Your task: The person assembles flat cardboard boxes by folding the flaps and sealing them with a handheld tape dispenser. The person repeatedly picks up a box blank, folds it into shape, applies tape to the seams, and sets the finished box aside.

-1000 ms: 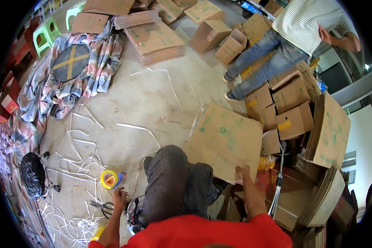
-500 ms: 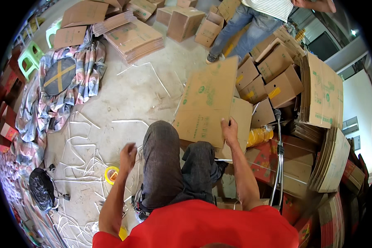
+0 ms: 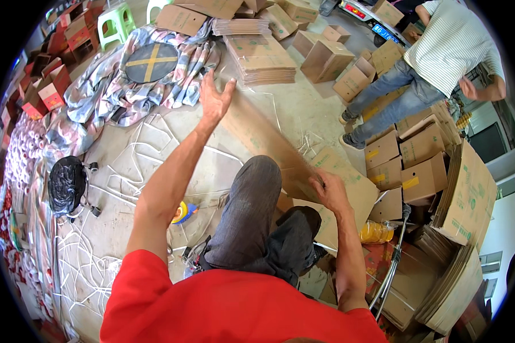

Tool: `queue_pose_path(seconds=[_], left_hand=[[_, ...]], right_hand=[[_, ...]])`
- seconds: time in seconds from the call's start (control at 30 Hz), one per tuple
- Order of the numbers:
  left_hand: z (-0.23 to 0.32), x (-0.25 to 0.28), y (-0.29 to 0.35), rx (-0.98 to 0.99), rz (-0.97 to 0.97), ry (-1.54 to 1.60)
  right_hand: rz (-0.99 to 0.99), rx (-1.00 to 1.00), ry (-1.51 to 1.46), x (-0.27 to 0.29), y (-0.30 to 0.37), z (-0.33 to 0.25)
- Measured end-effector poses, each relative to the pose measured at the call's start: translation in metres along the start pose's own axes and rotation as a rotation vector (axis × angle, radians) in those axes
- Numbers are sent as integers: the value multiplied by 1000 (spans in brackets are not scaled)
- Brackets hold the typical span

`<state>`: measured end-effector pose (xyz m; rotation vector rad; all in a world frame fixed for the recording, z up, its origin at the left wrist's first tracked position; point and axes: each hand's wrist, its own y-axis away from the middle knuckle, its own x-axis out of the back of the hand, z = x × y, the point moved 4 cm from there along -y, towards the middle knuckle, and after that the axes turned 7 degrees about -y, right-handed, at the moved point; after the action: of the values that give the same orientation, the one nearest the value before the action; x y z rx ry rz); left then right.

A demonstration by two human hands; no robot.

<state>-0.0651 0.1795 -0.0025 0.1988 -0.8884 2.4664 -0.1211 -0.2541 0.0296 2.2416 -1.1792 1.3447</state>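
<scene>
A brown cardboard carton point(image 3: 260, 134), blurred by motion, is seen nearly edge-on in front of my knees. My right hand point(image 3: 331, 191) is closed on its near right end. At its far left end is my left hand point(image 3: 215, 100), fingers stretched and thumb apart; I cannot tell whether the palm touches the cardboard. Beneath my right hand lie flat cardboard sheets point(image 3: 346, 177) with faint green print. A yellow and blue tape roll point(image 3: 183, 212) sits on the floor beside my left forearm.
Opened cartons point(image 3: 420, 177) and a bundle of flat cartons point(image 3: 469, 191) crowd the right, by a metal pole point(image 3: 392, 260). White straps point(image 3: 83, 266) litter the floor at left. A person in jeans point(image 3: 397, 103) stands at far right. A flat carton stack point(image 3: 260, 60) lies beyond.
My left hand has reached forward to the carton's far end. The carton has turned from face-up to nearly edge-on, still in my right hand. The view has swung left.
</scene>
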Motion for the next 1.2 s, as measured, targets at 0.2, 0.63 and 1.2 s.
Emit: queue_pose_path(seconds=[0.2, 0.63, 1.2], left_hand=[[-26, 67, 21, -22, -788, -69], [-37, 109, 113, 217, -1445, 47], [4, 109, 101, 145, -1203, -63]], right_hand=[[214, -27, 215, 13, 0, 11], [609, -632, -1119, -123, -31, 149], [626, -471, -1079, -145, -134, 198]])
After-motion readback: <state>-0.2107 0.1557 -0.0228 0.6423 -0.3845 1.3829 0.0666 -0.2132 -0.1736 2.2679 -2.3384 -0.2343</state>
